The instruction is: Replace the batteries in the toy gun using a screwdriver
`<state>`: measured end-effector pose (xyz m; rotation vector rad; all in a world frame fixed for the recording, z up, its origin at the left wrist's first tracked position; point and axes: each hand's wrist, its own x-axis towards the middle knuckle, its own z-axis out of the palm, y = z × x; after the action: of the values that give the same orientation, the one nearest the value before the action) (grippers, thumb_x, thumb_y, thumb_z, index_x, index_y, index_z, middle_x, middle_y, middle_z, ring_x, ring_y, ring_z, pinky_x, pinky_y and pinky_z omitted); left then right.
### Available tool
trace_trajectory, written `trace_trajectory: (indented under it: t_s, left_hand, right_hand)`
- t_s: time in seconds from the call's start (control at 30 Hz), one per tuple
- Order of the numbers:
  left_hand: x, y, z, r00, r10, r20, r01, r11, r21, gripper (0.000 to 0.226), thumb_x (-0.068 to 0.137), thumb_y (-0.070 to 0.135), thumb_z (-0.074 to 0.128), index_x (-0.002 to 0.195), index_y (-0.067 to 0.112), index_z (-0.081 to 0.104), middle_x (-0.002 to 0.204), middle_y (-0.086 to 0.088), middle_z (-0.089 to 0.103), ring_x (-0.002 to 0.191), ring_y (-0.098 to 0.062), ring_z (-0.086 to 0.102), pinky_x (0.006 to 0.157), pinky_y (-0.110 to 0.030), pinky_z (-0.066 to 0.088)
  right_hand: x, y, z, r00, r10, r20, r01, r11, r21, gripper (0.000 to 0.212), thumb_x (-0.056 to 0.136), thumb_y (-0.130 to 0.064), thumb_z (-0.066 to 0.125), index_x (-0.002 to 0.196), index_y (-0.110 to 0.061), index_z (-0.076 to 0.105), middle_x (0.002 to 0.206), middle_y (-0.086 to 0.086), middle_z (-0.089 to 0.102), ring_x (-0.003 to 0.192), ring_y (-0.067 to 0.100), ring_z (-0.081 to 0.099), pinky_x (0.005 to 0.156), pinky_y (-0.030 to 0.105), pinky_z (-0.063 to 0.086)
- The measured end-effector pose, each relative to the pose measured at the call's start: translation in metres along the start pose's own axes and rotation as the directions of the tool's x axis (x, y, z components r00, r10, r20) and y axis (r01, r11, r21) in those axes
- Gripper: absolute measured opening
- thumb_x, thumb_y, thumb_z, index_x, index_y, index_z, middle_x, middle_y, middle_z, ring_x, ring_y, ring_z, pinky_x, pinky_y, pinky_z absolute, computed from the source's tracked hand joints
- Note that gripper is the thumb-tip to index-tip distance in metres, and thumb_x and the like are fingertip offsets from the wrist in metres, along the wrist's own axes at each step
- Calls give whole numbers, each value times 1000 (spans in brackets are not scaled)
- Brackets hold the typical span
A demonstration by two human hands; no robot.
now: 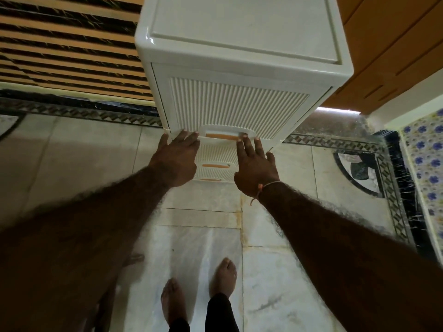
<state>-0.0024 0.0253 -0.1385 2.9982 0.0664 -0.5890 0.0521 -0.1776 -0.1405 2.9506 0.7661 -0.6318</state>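
A white plastic drawer cabinet [242,56] stands in front of me, seen from above. Its top drawer [237,106] has a ribbed front and an orange handle slot [220,136]. My left hand [177,156] lies with straight fingers against the drawer's lower left edge. My right hand [255,164] touches the drawer front just right of the handle slot, fingers spread and straight. Neither hand holds anything. Two lower drawers with orange handles [215,166] show between my hands. No toy gun, screwdriver or batteries are in view.
The floor is pale marble tile [206,238] with a dark patterned border [79,111]. My bare feet [199,291] stand close to the cabinet. A striped slatted surface [67,49] lies at the left, a wooden door [393,53] at the right.
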Motion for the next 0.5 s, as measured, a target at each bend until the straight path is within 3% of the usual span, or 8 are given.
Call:
trace_trajectory:
  t_s: [0.17,0.27,0.5]
  left_hand:
    - [1,-8,11,1000,26,7,-27,994,102,72,93,30,53,156,17,20,167,0,-2,152,-19,-9,122,-55,0]
    - [-1,-4,8,999,28,-39,-26,998,56,66,94,29,51,154,15,26,167,-3,5,153,-21,-4,122,-55,2]
    - [-18,17,-23,979,99,-176,-92,994,51,53,95,28,51,146,14,43,163,-8,22,152,-24,12,122,-49,8]
  right_hand:
    - [9,3,-1,1000,-24,20,24,1000,-5,86,91,-20,50,154,-11,-8,162,4,-18,148,32,-14,117,55,10]
    - [7,-1,-1,1000,-22,21,22,1000,-4,83,92,-20,48,154,-12,-6,161,6,-18,148,33,-14,117,54,9]
    - [-11,-15,-40,993,-63,-96,66,998,23,72,93,-21,49,153,-9,11,162,14,10,149,31,11,115,51,24]
